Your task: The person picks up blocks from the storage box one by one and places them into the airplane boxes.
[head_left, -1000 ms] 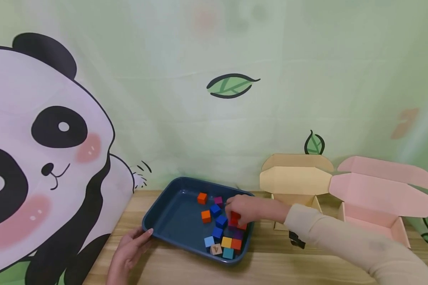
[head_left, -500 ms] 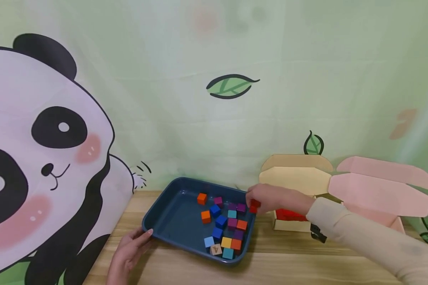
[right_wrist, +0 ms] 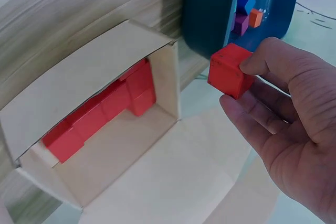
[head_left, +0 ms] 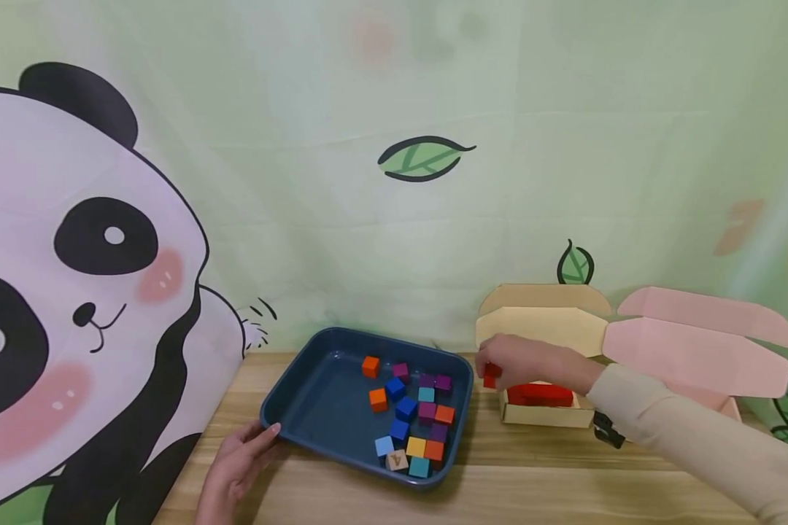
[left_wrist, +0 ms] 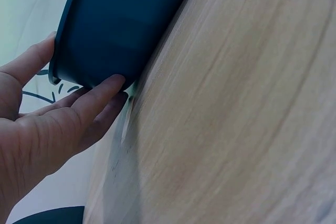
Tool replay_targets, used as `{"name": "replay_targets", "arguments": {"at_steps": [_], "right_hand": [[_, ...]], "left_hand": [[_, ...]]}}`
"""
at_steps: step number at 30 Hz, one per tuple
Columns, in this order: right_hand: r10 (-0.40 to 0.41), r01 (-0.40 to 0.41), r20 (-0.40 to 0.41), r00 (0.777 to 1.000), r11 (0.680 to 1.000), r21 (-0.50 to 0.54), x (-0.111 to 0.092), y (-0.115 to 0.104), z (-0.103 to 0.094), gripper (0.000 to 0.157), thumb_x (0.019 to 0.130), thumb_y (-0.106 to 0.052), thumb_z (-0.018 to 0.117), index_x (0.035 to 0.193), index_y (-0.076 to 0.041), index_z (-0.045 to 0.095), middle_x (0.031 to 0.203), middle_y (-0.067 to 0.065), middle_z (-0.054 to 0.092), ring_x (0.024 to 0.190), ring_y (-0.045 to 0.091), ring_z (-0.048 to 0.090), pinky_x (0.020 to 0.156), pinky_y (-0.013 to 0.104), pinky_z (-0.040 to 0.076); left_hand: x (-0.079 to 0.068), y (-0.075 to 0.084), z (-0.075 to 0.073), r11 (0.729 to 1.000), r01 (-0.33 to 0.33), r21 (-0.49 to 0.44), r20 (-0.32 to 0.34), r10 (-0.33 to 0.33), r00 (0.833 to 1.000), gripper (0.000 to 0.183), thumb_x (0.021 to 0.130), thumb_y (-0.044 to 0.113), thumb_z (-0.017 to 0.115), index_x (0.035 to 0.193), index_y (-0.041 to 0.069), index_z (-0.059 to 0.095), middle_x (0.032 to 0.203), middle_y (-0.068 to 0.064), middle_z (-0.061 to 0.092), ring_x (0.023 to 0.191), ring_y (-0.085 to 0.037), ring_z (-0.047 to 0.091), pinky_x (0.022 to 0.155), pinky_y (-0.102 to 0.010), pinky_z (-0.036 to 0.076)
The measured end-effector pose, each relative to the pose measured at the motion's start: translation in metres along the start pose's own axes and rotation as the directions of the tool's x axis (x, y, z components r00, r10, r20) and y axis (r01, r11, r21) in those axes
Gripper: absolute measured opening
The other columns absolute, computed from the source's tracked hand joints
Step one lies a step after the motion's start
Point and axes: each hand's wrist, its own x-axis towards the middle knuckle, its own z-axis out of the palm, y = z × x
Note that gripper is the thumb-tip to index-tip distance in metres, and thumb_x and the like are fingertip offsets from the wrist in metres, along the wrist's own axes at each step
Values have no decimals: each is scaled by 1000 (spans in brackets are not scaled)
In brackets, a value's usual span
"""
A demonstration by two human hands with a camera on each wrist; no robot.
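My right hand [head_left: 532, 361] pinches a red cube [right_wrist: 227, 71] between thumb and fingertips, in the space between the dark blue tray [head_left: 311, 415] and the small cream cardboard box [head_left: 545, 415]. A row of red cubes [right_wrist: 97, 115] lies along one wall inside that box, as the right wrist view shows. My left hand [head_left: 239, 456] holds the tray's near left corner, thumb at the rim and fingertips against the outer wall low down. In the tray, several coloured cubes cluster toward the right, among them a blue cube [head_left: 406, 408] and a wooden cube [head_left: 397, 460] with a mark.
Beside the cream box stands an open pink box [head_left: 699, 357], partly hidden behind my right sleeve [head_left: 670, 408]. Both lids are raised at the back. A green cloth backdrop [head_left: 341, 240] with a panda hangs behind the wooden table [head_left: 341, 503].
My right hand has lifted the red cube out of the tray and carried it right, over the rim toward the cream box. The left hand stays at the tray corner.
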Motion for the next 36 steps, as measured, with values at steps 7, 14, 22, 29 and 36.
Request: {"name": "replay_targets", "arguments": {"at_steps": [7,14,22,29,36], "right_hand": [[-24,24,5,1000,1000,-14,-10,15,0,23,76,2,81,93,-11,73,86,-4,62,76,12,51,66,22,52],[-50,52,46,998,997,-62,-22,32,-3,23,74,5,78,92,-9,75,84,-3,63,72,10,49,64,21,49],[-49,64,202,978,995,-70,-32,43,-4,22,78,3,78,93,-12,75,87,-4,61,75,9,49,65,21,50],[-62,88,296,953,993,-76,-30,45,-5,22,78,3,77,91,-14,74,86,-8,63,75,7,50,68,21,52],[-51,88,354,934,992,-88,-23,52,-6,21,78,3,78,89,-14,74,79,-11,59,71,6,46,62,19,48]], "left_hand": [[1,-1,-1,1000,1,-18,2,-1,1000,78,102,7,61,155,-16,9,158,-38,19,134,-30,44,112,-43,44],[2,-1,0,1000,-3,-21,5,3,1000,77,102,6,61,154,-17,10,158,-38,18,131,-28,46,113,-45,42],[1,-3,0,1000,-18,-23,8,19,1000,72,103,5,58,154,-18,11,157,-38,20,130,-28,48,113,-45,42],[1,-3,0,1000,-24,-20,4,25,1000,71,103,4,57,154,-18,12,157,-39,21,128,-25,50,112,-42,44],[0,-1,1,1000,-8,-29,-8,7,1000,74,102,4,60,154,-17,11,157,-39,18,133,-30,45,113,-44,42]]}}
